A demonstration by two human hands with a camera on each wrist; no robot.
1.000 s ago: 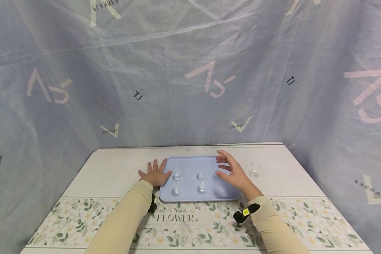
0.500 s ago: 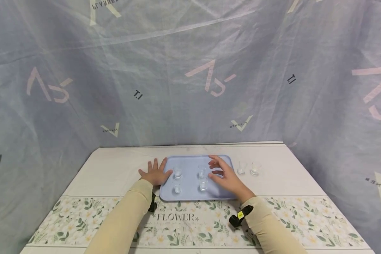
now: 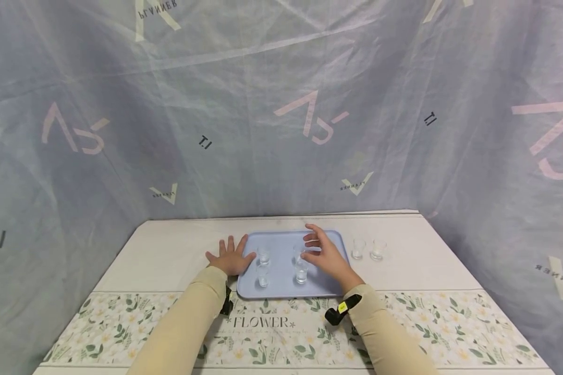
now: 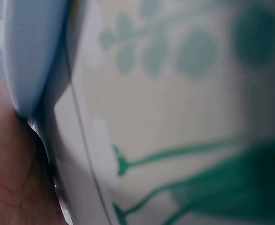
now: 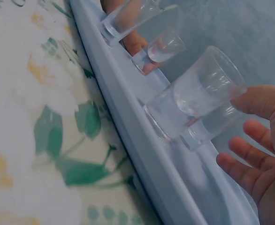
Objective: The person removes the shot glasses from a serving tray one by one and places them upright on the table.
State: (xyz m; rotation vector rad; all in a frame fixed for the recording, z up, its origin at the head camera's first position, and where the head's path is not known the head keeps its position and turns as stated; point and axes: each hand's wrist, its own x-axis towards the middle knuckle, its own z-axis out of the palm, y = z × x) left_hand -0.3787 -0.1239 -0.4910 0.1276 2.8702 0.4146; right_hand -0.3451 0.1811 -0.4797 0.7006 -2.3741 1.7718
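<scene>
A light blue tray (image 3: 281, 240) bears several small clear shot glasses in two rows. My left hand (image 3: 231, 259) rests at the tray's left edge with fingers spread and thumb over the rim. My right hand (image 3: 327, 256) hovers above the tray's right half, fingers loosely bent and holding nothing. Its thumb (image 5: 257, 101) comes right by the rim of the front right shot glass (image 5: 194, 96) in the right wrist view. The back right shot glass (image 3: 297, 254) stands behind that one, partly overlapped by the thumb. On the left stand a back shot glass (image 3: 264, 257) and a front shot glass (image 3: 263, 277).
Two more shot glasses, one (image 3: 358, 250) nearer the tray and one (image 3: 377, 251) farther right, stand on the white table covering (image 3: 403, 271). A floral band (image 3: 272, 333) runs along its front. Grey-blue cloth (image 3: 281, 104) encloses the table at the back and sides.
My right hand has moved left over the tray toward the right-hand pair of glasses, uncovering the glass beside the tray. My left hand has stayed at the tray's edge.
</scene>
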